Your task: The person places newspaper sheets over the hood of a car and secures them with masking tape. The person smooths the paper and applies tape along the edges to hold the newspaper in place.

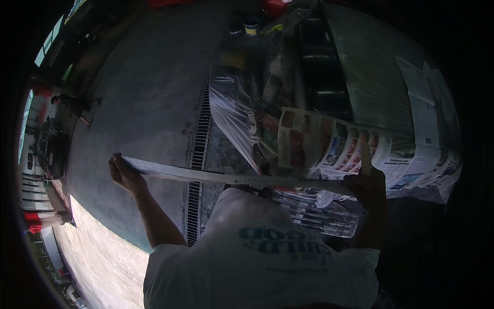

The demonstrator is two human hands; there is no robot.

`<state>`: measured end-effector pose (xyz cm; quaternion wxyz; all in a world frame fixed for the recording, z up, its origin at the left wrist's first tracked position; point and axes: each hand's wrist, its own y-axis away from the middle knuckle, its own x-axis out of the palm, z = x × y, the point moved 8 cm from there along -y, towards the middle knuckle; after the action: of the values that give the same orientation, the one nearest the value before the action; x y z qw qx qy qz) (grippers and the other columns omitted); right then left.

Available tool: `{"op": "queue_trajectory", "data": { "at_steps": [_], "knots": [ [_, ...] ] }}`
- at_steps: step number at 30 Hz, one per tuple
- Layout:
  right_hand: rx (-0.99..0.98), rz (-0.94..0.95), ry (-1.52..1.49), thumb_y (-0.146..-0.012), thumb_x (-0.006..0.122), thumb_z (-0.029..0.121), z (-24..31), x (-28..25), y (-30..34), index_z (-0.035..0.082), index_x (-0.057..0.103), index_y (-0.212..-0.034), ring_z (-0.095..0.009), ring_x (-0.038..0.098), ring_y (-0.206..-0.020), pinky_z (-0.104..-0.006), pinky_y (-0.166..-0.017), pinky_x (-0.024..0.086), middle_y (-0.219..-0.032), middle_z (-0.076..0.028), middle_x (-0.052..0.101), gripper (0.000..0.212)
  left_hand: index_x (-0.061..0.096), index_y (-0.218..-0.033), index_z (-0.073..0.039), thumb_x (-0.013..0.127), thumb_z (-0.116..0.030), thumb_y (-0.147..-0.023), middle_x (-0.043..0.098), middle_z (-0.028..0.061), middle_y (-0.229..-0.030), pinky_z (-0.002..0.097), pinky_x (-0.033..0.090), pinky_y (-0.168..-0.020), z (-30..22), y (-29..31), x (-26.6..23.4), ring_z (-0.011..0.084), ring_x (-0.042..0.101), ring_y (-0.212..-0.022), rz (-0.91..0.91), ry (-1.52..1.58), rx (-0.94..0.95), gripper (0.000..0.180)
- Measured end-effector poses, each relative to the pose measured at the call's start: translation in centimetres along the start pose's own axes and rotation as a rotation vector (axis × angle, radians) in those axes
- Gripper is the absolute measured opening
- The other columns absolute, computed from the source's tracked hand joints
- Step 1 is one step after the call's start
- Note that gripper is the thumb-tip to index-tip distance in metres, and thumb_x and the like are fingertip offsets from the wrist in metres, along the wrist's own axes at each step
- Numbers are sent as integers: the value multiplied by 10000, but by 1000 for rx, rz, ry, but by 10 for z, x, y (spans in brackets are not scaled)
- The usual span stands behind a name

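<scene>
A sheet of newspaper stretches between my two hands in front of my chest, seen nearly edge-on. My left hand is closed on its left end, out over the grey floor. At the other end my right hand grips the sheet, close to the covered vehicle. A pale strip stands up from the right hand; it looks like tape, but I cannot be sure. Just beyond, more newspaper and clear plastic sheeting cover the vehicle's side and top. The right fingers are partly in shadow.
A slotted floor drain runs along the concrete to the left of the vehicle. Two small buckets stand at the far end. Newspaper sheets lie low at the right. Another person and a dark car are far left.
</scene>
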<state>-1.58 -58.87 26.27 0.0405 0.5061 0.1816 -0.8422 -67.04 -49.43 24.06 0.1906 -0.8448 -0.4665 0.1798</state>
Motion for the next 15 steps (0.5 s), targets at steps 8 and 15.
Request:
{"op": "queue_trajectory", "data": {
  "at_steps": [8, 15],
  "knots": [
    [146, -235, -72, -589, 952, 185, 16, -7, 64, 163, 841, -871, -209, 604, -658, -365, -587, 454, -754, -27, 590, 304, 672, -1008, 41, 591, -278, -1093, 630, 70, -839, 315, 467, -595, -139, -58, -23, 159, 558, -690, -361, 50, 524, 340],
    [118, -352, -176, -695, 936, 220, 15, -24, 89, 46, 838, -930, -246, 675, -813, -346, -675, 486, -923, -141, 673, 308, 612, -956, -17, 491, -183, -1064, 578, 50, -749, 289, 458, -524, -140, -144, -116, 151, 553, -597, -1110, -1150, 1811, 232]
  ]
}}
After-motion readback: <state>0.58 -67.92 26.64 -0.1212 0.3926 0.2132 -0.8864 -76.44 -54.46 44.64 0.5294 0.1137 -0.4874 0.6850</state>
